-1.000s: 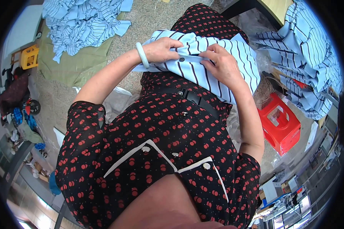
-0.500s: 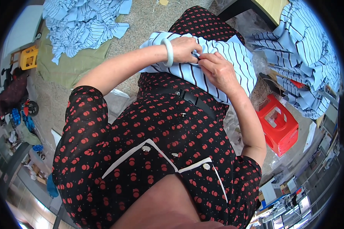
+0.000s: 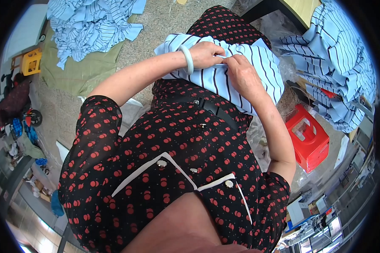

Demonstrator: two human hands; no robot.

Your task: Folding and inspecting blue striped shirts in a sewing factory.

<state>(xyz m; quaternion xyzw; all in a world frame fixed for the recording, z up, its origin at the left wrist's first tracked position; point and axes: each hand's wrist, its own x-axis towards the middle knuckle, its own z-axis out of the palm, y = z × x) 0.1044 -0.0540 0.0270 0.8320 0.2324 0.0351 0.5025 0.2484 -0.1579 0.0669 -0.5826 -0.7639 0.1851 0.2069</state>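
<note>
Across my lap lies a light blue striped garment (image 3: 261, 63) with dark lines, its shape partly bunched. My left hand (image 3: 204, 55), a pale bangle (image 3: 186, 60) at its wrist, pinches a fold of this cloth. Close beside it, my right hand (image 3: 242, 76) grips the same fold with thumb and fingertips. A narrow strip of the fabric stretches between the two hands. The fingertips are partly hidden, and whether anything small is held in them does not show.
A heap of striped blue cloth (image 3: 97, 29) rests on a green sheet (image 3: 67, 78) at the far left. More striped garments (image 3: 333, 63) are stacked at the right, near a table corner (image 3: 302, 10). Below them stands a red plastic stool (image 3: 308, 139). A yellow crate (image 3: 31, 62) sits at the left.
The hands have moved slightly apart, my right hand shifting a little to the right. A light fold of cloth now shows between them where the fingertips nearly met before.
</note>
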